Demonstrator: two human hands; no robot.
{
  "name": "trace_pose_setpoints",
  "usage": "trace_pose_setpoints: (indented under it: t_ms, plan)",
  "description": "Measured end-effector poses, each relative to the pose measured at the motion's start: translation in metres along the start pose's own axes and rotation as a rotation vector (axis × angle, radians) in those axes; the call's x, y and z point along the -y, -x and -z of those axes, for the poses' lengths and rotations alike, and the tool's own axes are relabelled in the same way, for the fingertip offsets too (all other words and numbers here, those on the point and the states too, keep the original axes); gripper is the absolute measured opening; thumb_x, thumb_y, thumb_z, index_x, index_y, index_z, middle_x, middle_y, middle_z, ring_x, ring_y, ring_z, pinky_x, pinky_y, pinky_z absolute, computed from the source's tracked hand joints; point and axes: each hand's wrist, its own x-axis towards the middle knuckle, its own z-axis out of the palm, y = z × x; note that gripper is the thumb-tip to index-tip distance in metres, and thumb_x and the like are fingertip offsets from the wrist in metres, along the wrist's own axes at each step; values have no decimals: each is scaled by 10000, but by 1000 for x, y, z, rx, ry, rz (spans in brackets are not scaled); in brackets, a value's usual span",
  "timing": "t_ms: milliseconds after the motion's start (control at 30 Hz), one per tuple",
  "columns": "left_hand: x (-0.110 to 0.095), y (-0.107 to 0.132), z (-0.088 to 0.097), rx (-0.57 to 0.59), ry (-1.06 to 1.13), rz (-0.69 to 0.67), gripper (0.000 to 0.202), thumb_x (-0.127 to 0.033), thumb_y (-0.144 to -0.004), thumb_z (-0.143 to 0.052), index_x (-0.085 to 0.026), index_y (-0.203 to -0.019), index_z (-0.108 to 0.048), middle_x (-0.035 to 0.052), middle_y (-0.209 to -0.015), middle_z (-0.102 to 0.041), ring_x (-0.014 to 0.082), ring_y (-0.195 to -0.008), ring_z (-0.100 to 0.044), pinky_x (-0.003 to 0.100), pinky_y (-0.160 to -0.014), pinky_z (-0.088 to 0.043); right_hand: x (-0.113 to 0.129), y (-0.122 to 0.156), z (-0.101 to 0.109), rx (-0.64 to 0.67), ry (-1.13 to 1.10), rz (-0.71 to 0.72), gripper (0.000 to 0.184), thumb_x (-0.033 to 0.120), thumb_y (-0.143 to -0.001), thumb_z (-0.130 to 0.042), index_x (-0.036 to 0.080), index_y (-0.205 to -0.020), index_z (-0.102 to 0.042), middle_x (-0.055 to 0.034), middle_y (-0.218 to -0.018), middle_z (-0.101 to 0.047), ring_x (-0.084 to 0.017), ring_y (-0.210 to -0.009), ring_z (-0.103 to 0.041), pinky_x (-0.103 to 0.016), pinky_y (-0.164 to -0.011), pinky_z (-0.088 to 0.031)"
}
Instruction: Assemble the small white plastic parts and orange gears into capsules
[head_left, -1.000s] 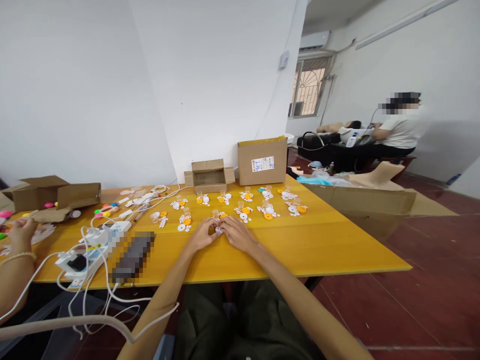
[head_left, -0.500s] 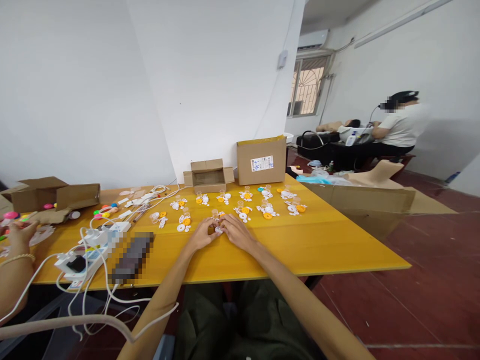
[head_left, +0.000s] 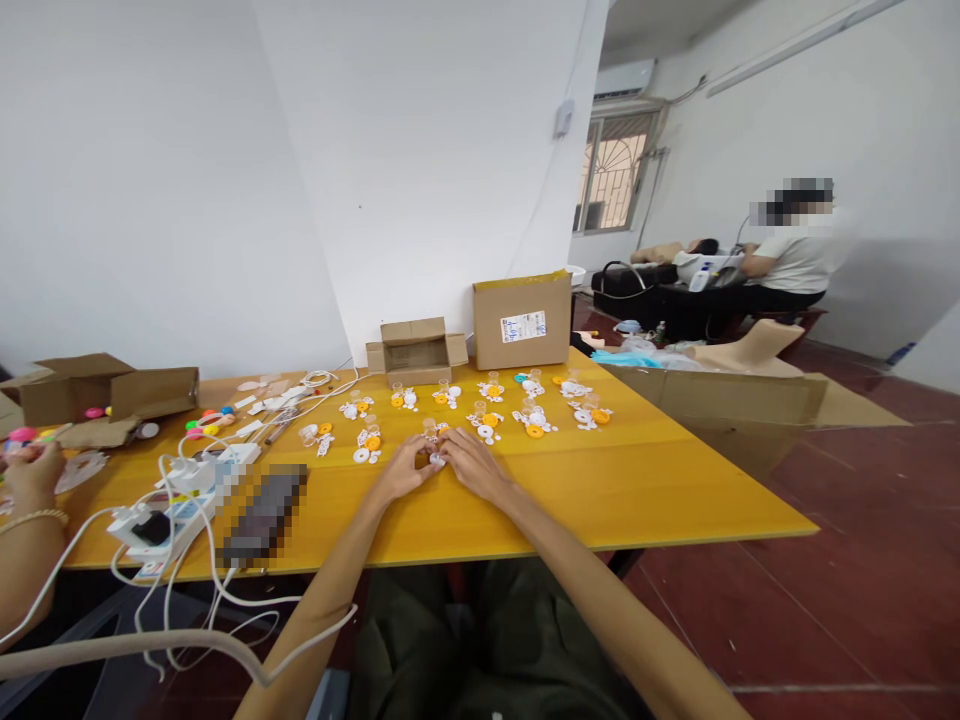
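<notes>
My left hand (head_left: pixel 406 470) and my right hand (head_left: pixel 471 460) meet low over the middle of the yellow table (head_left: pixel 600 510). Their fingertips are closed around a small white plastic part (head_left: pixel 436 460), mostly hidden by the fingers. Just beyond the fingers stands a clear plastic cup (head_left: pixel 430 427). Around my hands lie several little groups of parts, each with white discs, white cut-out pieces and an orange ring. One such orange ring (head_left: pixel 373 442) is left of my left hand, above a white disc (head_left: pixel 361 455). Another orange ring (head_left: pixel 535 432) lies to the right.
At the back stand an open small carton (head_left: pixel 417 358) and a taller cardboard box (head_left: pixel 521 325). Left are a power strip (head_left: pixel 191 515) with tangled cables, a dark pixelated device (head_left: pixel 264 515) and another person's hand (head_left: pixel 34 478). A person (head_left: pixel 799 250) sits far right.
My two hands stay almost where they were, still together on the small white part. At the far left, the other person's hand has shifted slightly.
</notes>
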Motion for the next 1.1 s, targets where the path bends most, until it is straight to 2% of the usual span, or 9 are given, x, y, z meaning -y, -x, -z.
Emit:
trace_pose_setpoints:
  t_ms: [300,700,1100]
  plan:
    - [-4,0,1,-4,3,-5,120,-261,-813,-662,-222,-926,-664,35,-983,-691,219,-984,-623,383,-971,-492,2,0,2,0,11,23,251,20,-893,-497,207,-959,-651,-71,-1054,-637,-205,-998,-555,-316,-853,-471]
    - [-6,-1,2,-6,13,-19,130,-311,-828,-665,-214,-915,-668,33,-970,-685,214,-966,-623,374,-966,-494,0,1,0,-20,13,42,256,10,-895,-490,210,-949,-641,-69,-1044,-635,-203,-990,-561,-325,-843,-478]
    - [-6,0,2,-9,5,-27,97,-281,-833,-655,-206,-895,-659,32,-947,-671,205,-954,-611,368,-958,-489,3,0,3,-95,-43,20,196,97,-955,-479,221,-913,-624,-65,-989,-634,-205,-920,-560,-332,-793,-476]
